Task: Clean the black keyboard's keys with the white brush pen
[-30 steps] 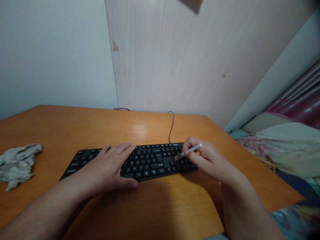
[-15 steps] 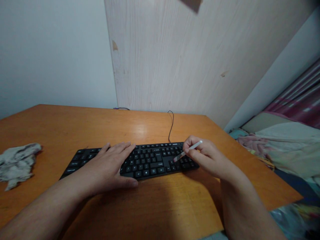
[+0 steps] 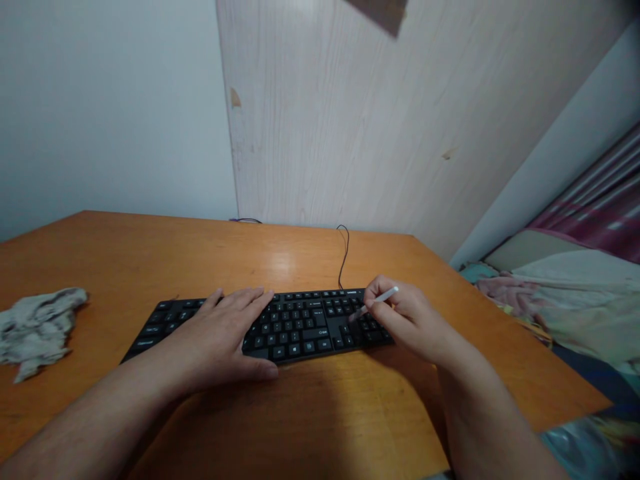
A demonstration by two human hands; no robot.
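Orange-brown wooden table (image 3: 280, 257) against a pale panel; crumpled rag (image 3: 43, 327) at far left. Black keyboard (image 3: 300, 323) on the table, cable running back. Left hand (image 3: 230, 333) flat across it, fingers slightly spread. Right hand (image 3: 400, 310) pinches a slim brush (image 3: 383, 295) (white-handled), tip at the keys near the number pad.
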